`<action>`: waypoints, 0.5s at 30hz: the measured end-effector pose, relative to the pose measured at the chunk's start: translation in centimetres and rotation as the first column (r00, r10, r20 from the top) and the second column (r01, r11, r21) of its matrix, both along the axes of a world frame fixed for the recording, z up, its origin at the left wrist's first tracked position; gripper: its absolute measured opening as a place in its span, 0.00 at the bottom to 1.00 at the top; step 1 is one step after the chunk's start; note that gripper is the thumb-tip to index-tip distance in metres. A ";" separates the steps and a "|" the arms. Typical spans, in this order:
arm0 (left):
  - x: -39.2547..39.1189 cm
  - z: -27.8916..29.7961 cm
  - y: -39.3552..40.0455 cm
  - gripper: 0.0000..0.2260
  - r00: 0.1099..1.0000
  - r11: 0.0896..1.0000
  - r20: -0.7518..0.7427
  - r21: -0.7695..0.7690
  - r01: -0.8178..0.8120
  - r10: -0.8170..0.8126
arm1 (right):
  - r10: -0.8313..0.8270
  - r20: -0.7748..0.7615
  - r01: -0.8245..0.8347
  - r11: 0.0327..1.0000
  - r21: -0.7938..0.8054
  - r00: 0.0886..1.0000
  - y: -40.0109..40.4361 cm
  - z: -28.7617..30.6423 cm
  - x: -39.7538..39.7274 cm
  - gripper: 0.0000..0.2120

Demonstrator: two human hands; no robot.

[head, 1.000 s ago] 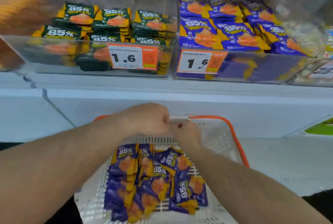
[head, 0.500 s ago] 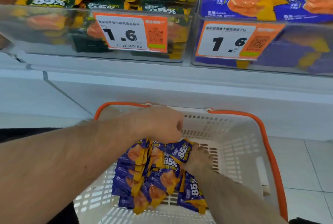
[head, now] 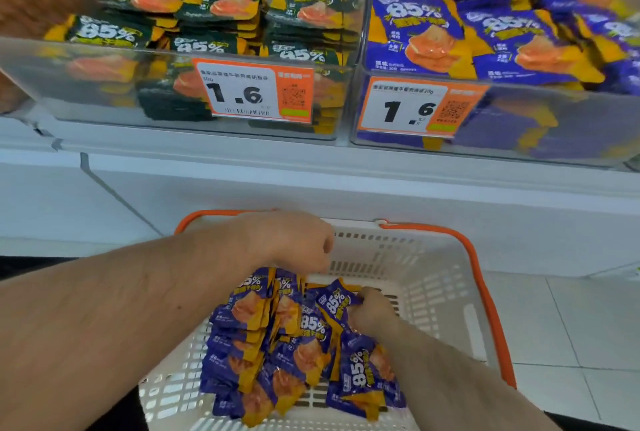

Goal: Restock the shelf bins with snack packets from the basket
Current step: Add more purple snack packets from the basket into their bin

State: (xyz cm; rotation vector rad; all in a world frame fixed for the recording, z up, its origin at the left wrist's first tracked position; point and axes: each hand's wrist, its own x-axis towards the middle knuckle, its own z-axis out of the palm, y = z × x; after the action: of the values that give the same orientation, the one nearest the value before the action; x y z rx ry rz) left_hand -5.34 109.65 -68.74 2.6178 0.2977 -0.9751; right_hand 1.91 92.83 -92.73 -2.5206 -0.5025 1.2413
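Observation:
A white basket (head: 436,295) with an orange rim sits below the shelf and holds a heap of purple and yellow snack packets (head: 294,354). My left hand (head: 294,240) hovers over the top of the heap with curled fingers reaching down onto the packets; what it holds is hidden. My right hand (head: 372,306) is down in the basket and grips a purple packet (head: 337,300) at the heap's right side. On the shelf above, a clear bin of purple packets (head: 519,119) stands at the right.
A clear bin of dark green packets (head: 104,91) stands left of the purple bin. Each bin front carries an orange "1.6" price label (head: 256,91). The white shelf ledge (head: 311,167) juts out above the basket. Pale tiled floor (head: 571,333) lies to the right.
My right hand has dropped from the basket's far rim into the heap and closed on a purple packet. My left hand stayed above the heap. The view came closer to the bins.

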 end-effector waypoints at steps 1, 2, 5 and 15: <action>0.0 0.4 -0.1 0.16 1.000 1.000 0.020 -0.002 0.010 -0.010 | 0.007 -0.013 -0.007 1.000 0.020 1.000 0.0 1.4 0.2 0.03; 0.0 0.8 -0.2 0.15 0.999 1.000 0.035 0.000 0.018 -0.018 | 0.018 -0.019 -0.017 0.999 0.040 1.000 0.1 3.0 0.4 0.03; 0.1 1.6 0.1 0.13 0.996 0.999 0.080 0.002 0.037 -0.037 | 0.024 -0.043 -0.019 0.995 0.101 0.999 0.3 7.6 1.0 0.03; -1.6 5.1 2.9 0.29 0.983 0.989 0.114 -0.055 -0.138 0.144 | -0.004 -0.243 0.127 0.860 0.494 0.970 0.7 22.4 2.0 0.04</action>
State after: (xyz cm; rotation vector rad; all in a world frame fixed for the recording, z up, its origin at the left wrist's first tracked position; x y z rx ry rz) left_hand -6.95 112.53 -63.68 2.5591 0.4191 -0.7685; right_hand 3.91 93.57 -70.35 -1.9077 -0.5891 1.1731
